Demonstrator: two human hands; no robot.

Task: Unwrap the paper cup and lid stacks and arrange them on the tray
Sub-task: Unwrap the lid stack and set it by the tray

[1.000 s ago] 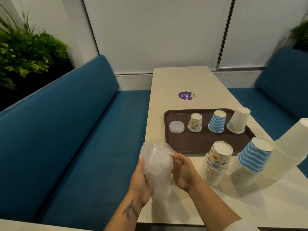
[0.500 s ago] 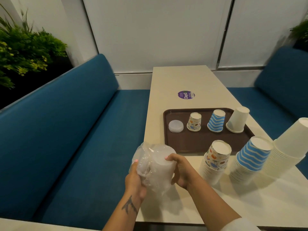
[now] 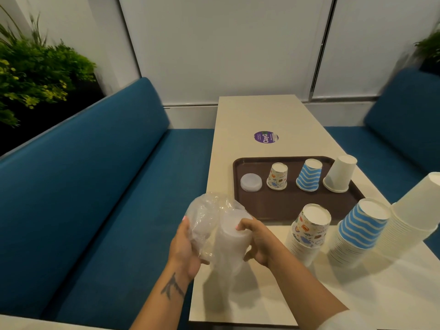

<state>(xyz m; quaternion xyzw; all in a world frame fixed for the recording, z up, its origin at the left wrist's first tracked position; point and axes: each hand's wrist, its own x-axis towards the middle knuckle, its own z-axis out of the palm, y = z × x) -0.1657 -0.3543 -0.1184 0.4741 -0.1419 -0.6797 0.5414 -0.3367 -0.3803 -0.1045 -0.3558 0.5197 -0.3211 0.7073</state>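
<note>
Peeling best done slowly: lid stack (image 3: 232,244) gripped by right hand (image 3: 258,244), plastic wrap (image 3: 206,215) pinched by left hand (image 3: 184,248), near table's left edge.

A: Wrap (image 3: 209,213) — thin clear plastic, crinkled, glossy. Lid stack (image 3: 232,244) — translucent, smooth plastic.
B: Tray (image 3: 281,206) — brown, matt plastic. Cups (image 3: 277,176) — paper. Bench seat (image 3: 114,186) — blue woven cloth.

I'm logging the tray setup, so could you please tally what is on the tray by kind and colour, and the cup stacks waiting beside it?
On the tray:
Patterned cup: 1
Blue striped cup: 1
White cup: 1
Pile of lids: 1

On the table beside it:
Patterned stack: 1
Blue striped stack: 1
White stack: 1

Total: 7
</note>
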